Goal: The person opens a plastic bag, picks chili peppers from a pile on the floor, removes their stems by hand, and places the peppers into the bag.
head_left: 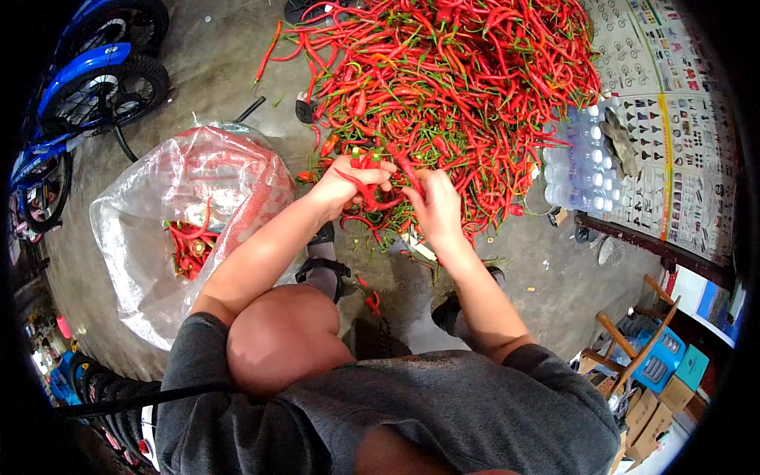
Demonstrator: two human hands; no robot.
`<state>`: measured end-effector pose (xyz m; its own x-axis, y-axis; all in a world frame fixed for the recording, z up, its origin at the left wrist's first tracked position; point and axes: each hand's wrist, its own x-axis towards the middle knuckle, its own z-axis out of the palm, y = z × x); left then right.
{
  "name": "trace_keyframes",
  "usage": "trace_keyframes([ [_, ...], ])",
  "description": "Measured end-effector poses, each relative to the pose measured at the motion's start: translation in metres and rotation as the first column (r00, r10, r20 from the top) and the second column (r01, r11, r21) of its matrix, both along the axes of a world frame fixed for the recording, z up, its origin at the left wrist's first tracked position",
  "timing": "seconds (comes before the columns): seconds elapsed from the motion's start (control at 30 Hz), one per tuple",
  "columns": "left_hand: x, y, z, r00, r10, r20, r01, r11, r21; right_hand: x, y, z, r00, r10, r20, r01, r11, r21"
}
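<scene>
Head view: left hand [342, 187] clamps chilies [369, 196], right hand [440, 203] pinches one at the edge of the pile [467, 87]

The grey floor [538, 277] bears heaped chilies [475, 79], a plastic bag [134, 214].

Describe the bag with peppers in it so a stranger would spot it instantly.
Find the huge heap of red peppers on the floor, then look left, towards the blue bikes. Between the two sits a big crumpled bag with some red peppers inside. Its shiny see-through plastic and reddish side nearest the heap set it apart.
</scene>
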<state>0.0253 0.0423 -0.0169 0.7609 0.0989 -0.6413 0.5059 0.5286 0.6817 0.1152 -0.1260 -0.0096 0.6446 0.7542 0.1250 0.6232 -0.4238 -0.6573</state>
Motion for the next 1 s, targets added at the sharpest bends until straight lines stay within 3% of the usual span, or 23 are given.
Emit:
trace_keyframes([
  [0.17,0.006,-0.006,0.012,0.983,0.179,0.035,-0.166,0.959,-0.23,-0.011,0.003,0.007,0.978,0.184,0.095,-0.171,0.976,-0.134],
  [0.27,0.002,0.002,0.01,0.986,0.163,0.033,-0.146,0.942,-0.304,0.006,0.003,0.017,0.938,0.333,-0.093,-0.342,0.932,-0.118],
  [0.3,0.001,0.003,0.008,0.991,0.137,-0.002,-0.131,0.942,-0.308,0.011,0.002,0.02,0.92,0.246,-0.304,-0.269,0.962,-0.036],
  [0.33,0.001,0.004,0.004,0.994,0.105,0.016,-0.098,0.965,-0.243,0.013,0.001,0.014,0.81,0.078,-0.582,-0.067,0.997,0.04],
  [0.37,-0.001,0.003,-0.001,0.994,0.104,0.015,-0.098,0.965,-0.245,0.014,0.0,0.009,0.588,-0.051,-0.807,0.151,0.987,0.048],
  [0.4,-0.002,0.001,-0.004,0.987,-0.097,0.129,0.104,0.994,-0.044,0.014,0.003,0.015,0.41,-0.035,-0.911,0.298,0.95,0.097],
  [0.43,-0.004,0.0,-0.005,0.929,-0.313,0.197,0.28,0.944,0.177,0.012,0.001,0.012,0.407,-0.038,-0.913,0.3,0.949,0.094],
  [0.5,-0.01,-0.005,-0.006,0.848,-0.502,0.169,0.421,0.833,0.36,0.005,-0.006,0.006,0.326,-0.035,-0.945,0.236,0.971,0.046],
  [0.53,-0.011,-0.005,-0.007,0.814,-0.567,0.125,0.484,0.781,0.394,0.001,-0.006,0.01,0.219,-0.07,-0.973,0.283,0.959,-0.005],
  [0.57,-0.012,-0.006,-0.008,0.775,-0.628,0.079,0.543,0.724,0.424,-0.003,-0.012,0.007,0.021,-0.027,-0.999,0.34,0.94,-0.018],
  [0.6,-0.012,-0.007,-0.009,0.774,-0.628,0.079,0.544,0.725,0.422,-0.007,-0.016,0.005,-0.162,-0.013,-0.987,0.371,0.926,-0.073],
  [0.67,-0.012,-0.009,-0.01,0.569,-0.759,0.316,0.119,0.457,0.882,-0.013,-0.021,0.006,-0.489,0.022,-0.872,0.378,0.906,-0.189],
  [0.7,-0.011,-0.01,-0.007,0.569,-0.76,0.316,0.121,0.457,0.881,-0.012,-0.024,0.003,-0.491,0.022,-0.871,0.378,0.906,-0.191],
  [0.77,-0.01,-0.01,0.002,0.544,-0.792,0.277,0.114,0.397,0.911,-0.006,-0.031,-0.007,-0.666,0.072,-0.742,0.279,0.947,-0.159],
  [0.83,-0.008,-0.006,0.01,0.533,-0.812,0.237,0.074,0.324,0.943,0.001,-0.027,-0.003,-0.694,0.026,-0.72,0.233,0.954,-0.19],
  [0.9,-0.009,-0.001,0.011,0.526,-0.829,0.192,0.035,0.247,0.968,0.01,-0.026,0.003,-0.726,0.004,-0.687,-0.033,0.999,0.041],
  [0.93,-0.011,0.003,0.011,0.578,-0.806,0.128,0.018,0.169,0.985,0.016,-0.025,0.003,-0.658,-0.044,-0.752,-0.076,0.997,0.008],
  [0.97,-0.012,0.006,0.01,0.627,-0.776,0.067,0.004,0.09,0.996,0.023,-0.023,0.002,-0.472,-0.097,-0.876,-0.071,0.995,-0.071],
  [1.0,-0.013,0.009,0.01,0.705,-0.704,0.086,0.024,0.144,0.989,0.03,-0.018,-0.004,-0.161,-0.135,-0.978,-0.131,0.985,-0.114],
])
